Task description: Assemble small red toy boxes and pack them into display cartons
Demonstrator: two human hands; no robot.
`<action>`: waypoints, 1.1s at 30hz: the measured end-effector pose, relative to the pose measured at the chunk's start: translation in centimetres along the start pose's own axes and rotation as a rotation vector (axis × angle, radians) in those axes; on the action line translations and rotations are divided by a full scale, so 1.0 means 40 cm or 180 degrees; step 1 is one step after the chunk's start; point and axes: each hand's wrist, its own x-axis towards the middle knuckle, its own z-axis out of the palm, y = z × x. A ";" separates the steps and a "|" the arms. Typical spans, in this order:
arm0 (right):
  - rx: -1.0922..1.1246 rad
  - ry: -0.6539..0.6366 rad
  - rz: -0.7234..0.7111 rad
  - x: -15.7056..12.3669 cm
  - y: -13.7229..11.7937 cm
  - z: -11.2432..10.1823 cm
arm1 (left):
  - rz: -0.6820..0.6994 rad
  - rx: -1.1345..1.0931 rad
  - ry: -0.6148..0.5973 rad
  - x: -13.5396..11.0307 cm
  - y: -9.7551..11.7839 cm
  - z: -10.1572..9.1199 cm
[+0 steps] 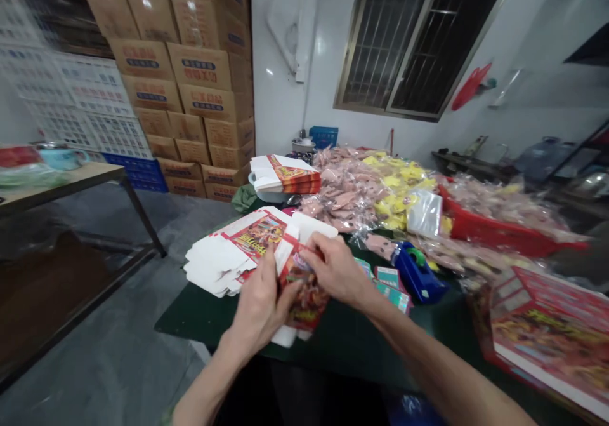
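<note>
**A:** What do the hands hold at this moment?

**B:** The left hand (pixel 259 305) and the right hand (pixel 335 270) hold together one small red printed carton (pixel 304 296). It is just above the dark green table top (pixel 214 315), near the table's front edge.

**A:** And in what state are the fingers?

**B:** The right fingers (pixel 316 254) are closed and pinch the upper part of the carton. The left fingers (pixel 271 273) are closed around its side, but the carton hides their tips, so I cannot tell exactly how they grip.

**A:** How far along does the work seem?

**B:** In my judgement, it is only partly done. Just left of the hands lies a loose stack of opened cartons (pixel 223 261), with white flaps showing. A second stack of cartons (pixel 285 175) sits farther along the table, on a white basin (pixel 261 195). I cannot tell how many cartons are finished, or how many are left.

**A:** What else is near?

**B:** Right of the hands stand a blue tape dispenser (pixel 416 272) and some small green printed cards (pixel 387 280). Beyond them lie clear bags of pink and yellow goods (pixel 345 191) and a red plastic tray (pixel 495 229). A large printed carton (pixel 552 337) lies at the lower right, and brown cardboard boxes (pixel 190 89) are piled behind.
</note>
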 end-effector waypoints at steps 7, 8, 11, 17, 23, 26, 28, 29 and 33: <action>0.0711 0.0048 -0.0145 -0.171 0.043 -0.061 | -0.0460 -0.2636 -0.1425 -0.028 0.135 0.087; 0.0690 0.0062 -0.0263 -0.178 0.049 -0.072 | -0.0608 -0.3008 -0.1675 -0.019 0.146 0.085; 0.0285 0.0509 -0.0834 -0.195 0.056 -0.099 | -0.1153 -0.3672 -0.1732 0.004 0.168 0.083; -0.0452 0.2584 -0.0461 -0.228 0.105 -0.112 | -0.1863 -0.3553 -0.0405 -0.003 0.152 0.118; 0.1466 0.1618 0.0236 -0.206 0.226 -0.008 | -0.1521 -0.3179 -0.0452 -0.027 0.104 0.184; 0.1069 0.1829 -0.0149 -0.209 0.241 0.010 | -0.1318 -0.3146 -0.0416 -0.025 0.099 0.194; 0.0446 0.1789 -0.0522 -0.216 0.235 -0.002 | -0.1050 -0.3011 -0.0113 -0.019 0.101 0.193; 0.0178 0.1730 -0.0675 -0.220 0.229 -0.010 | -0.0871 -0.2872 0.0081 -0.016 0.102 0.191; -0.0105 0.1533 -0.0817 -0.231 0.201 -0.034 | -0.0062 -0.2287 0.0675 0.005 0.111 0.171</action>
